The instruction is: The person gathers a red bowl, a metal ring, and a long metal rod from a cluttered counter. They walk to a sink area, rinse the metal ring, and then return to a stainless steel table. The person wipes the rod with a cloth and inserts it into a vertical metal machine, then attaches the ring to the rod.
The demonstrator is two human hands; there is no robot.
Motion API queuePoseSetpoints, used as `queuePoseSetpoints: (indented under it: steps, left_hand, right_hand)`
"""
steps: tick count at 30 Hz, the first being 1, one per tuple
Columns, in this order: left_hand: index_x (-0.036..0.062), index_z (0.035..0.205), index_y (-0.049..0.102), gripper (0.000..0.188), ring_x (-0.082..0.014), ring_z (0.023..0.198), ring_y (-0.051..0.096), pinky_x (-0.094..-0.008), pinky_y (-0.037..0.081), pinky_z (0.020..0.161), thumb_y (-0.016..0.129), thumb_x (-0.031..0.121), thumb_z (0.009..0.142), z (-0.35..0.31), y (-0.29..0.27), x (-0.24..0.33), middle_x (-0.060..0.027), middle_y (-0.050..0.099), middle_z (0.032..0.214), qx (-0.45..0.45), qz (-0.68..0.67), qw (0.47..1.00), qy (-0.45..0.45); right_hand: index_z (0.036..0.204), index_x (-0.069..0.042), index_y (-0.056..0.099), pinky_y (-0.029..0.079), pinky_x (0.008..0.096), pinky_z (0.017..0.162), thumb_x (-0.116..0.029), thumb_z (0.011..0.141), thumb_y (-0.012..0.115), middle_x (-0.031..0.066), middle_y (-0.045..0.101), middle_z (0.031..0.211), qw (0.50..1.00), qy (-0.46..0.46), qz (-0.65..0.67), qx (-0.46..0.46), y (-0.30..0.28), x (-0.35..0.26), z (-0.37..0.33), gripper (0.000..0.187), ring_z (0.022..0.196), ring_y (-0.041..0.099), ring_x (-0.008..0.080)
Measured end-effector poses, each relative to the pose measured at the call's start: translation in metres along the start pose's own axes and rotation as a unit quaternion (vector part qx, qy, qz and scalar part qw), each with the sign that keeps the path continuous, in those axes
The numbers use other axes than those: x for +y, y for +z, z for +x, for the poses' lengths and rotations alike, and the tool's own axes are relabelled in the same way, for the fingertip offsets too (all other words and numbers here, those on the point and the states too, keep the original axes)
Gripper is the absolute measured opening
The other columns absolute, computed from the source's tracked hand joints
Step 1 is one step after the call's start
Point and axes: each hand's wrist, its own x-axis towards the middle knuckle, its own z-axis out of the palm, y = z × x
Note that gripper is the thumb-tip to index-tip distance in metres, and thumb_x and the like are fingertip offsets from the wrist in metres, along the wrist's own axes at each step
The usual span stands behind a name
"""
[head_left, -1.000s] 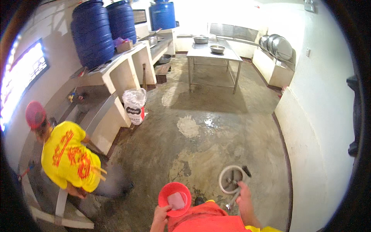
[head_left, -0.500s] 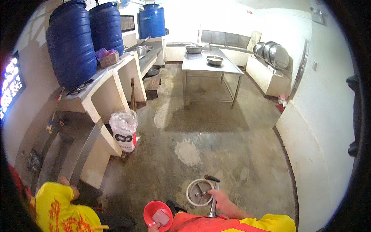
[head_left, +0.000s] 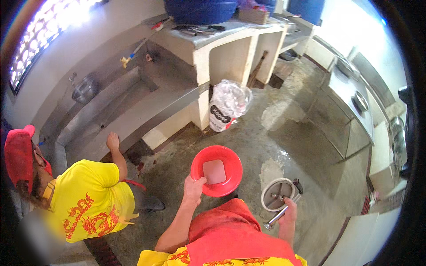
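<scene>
My left hand (head_left: 193, 188) grips the near-left rim of a red plastic basin (head_left: 238, 170), its thumb over the edge. A flat pale pink square piece (head_left: 214, 171) lies inside the basin. My right hand (head_left: 288, 213) is closed on a round metal piece (head_left: 278, 195) with a whitish rim and small fittings in its middle. A shiny metal tube (head_left: 276, 218) sticks out beside that hand, and a crank-like handle (head_left: 298, 187) with a dark grip lies at the far right edge. How these parts join, I cannot tell. Both hands are above the floor.
Another person (head_left: 88, 199) in a yellow shirt and red cap is at my left, one hand at the edge of a long sink (head_left: 133, 111). A white plastic sack (head_left: 226, 106) stands ahead against a counter pillar. A metal table (head_left: 355, 104) is at the right.
The view has turned left and down, bringing the sink and the other person more into sight. My left hand and the red basin now show fully, farther forward. Both held things remain in hand.
</scene>
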Motion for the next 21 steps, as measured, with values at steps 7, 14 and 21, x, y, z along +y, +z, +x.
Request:
queuePoseSetpoints:
  steps: [7,14,21]
  left_hand:
    - [0.0025,0.113,0.066,0.038,-0.0221,0.093,0.068,-0.0376,0.054,0.081,0.067,-0.005,0.076,0.093,-0.016,-0.007,-0.0067,0.07,0.101,0.188,-0.079,0.979,-0.004]
    - [-0.0011,0.119,0.064,0.04,-0.0216,0.104,0.066,-0.035,0.052,0.088,0.063,-0.008,0.079,0.195,-0.03,0.04,-0.0096,0.068,0.115,0.288,-0.117,0.948,0.063]
    - [-0.0016,0.12,0.063,0.039,-0.021,0.104,0.064,-0.0347,0.047,0.094,0.062,-0.007,0.081,0.289,-0.061,0.1,-0.0085,0.068,0.114,0.398,-0.042,0.91,0.112]
  right_hand:
    - [0.11,0.001,0.063,0.056,0.043,0.077,-0.009,0.081,0.066,0.0125,0.067,0.097,0.983,0.087,-0.08,-0.14,0.175,0.002,0.127,0.03,0.088,0.067,0.0252]
    - [0.113,0.003,0.063,0.054,0.0397,0.082,-0.008,0.082,0.066,0.0122,0.068,0.099,0.927,0.122,-0.199,-0.293,0.367,0.005,0.248,0.033,0.087,0.065,0.023]
    - [0.109,0.001,0.065,0.052,0.0327,0.074,-0.004,0.078,0.066,0.0082,0.068,0.093,0.846,0.05,-0.322,-0.422,0.507,0.027,0.288,0.031,0.08,0.064,0.0168]
